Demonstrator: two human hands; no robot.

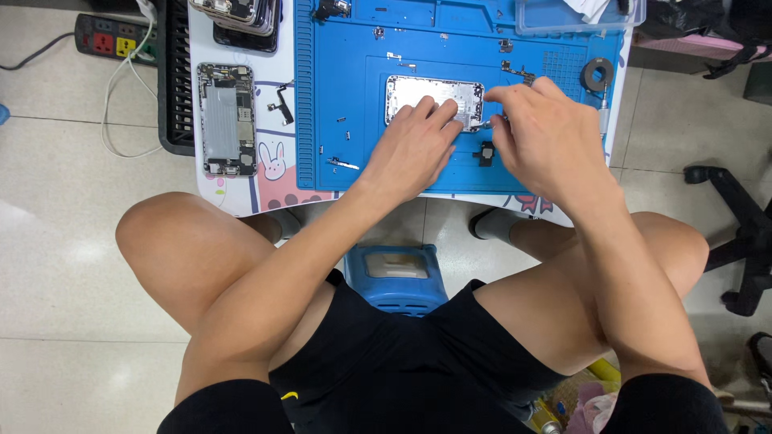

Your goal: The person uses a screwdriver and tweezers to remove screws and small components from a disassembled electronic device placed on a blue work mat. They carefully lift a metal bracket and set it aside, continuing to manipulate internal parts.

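Two hands on opened phone shell (434,98) — left hand (412,149) pressed flat, fingers spread; right hand (547,137) fingers pinched (tool unclear). Shell best kept pinned on blue mat (346,96).

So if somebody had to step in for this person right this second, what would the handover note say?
Left hand: flat on the opened phone shell, pressing it onto the blue work mat; holds nothing.
Right hand: fingertips pinched at the shell's right edge, seemingly around a thin tool; the tip is too small to make out.
Around: a small black part on the mat just below the shell, loose tiny parts scattered on the mat, a second opened phone left of the mat.
Done: shell is open and mostly stripped.
Left: the work at the right edge is in progress.
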